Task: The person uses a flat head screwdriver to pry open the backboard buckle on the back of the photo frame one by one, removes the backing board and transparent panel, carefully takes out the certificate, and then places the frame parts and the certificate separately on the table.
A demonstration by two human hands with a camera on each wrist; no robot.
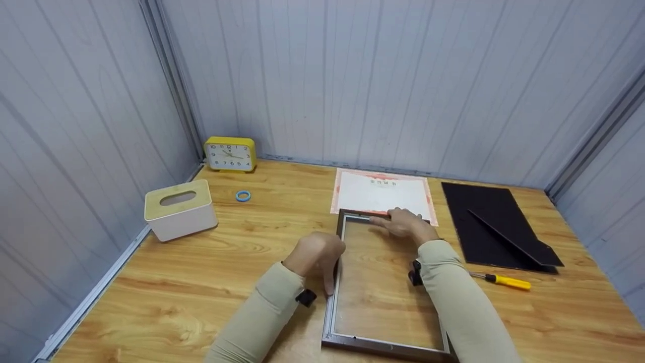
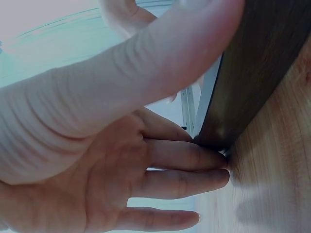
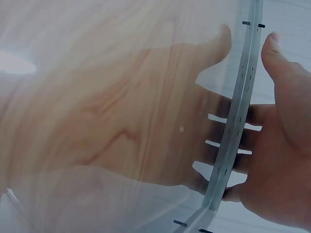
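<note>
A dark picture frame (image 1: 388, 348) with a silvery inner rim lies on the table, its clear pane (image 1: 388, 282) showing wood grain. My left hand (image 1: 317, 252) holds its left rail. In the left wrist view the thumb crosses over the dark rail (image 2: 252, 73), while the fingers (image 2: 180, 184) extend past its end near the tabletop. At the far rail is my right hand (image 1: 405, 224). Its fingers reach behind that rail (image 3: 238, 111) in the right wrist view, fingertips hidden, the thumb (image 3: 277, 58) standing apart. The pane mirrors this hand.
A red-bordered certificate (image 1: 383, 194) lies just beyond the frame. To the right are a black backing board (image 1: 484, 201) with a stand flap and a yellow-handled screwdriver (image 1: 509, 282). A tissue box (image 1: 184, 224), yellow clock (image 1: 230, 154) and blue ring (image 1: 243, 199) are at left.
</note>
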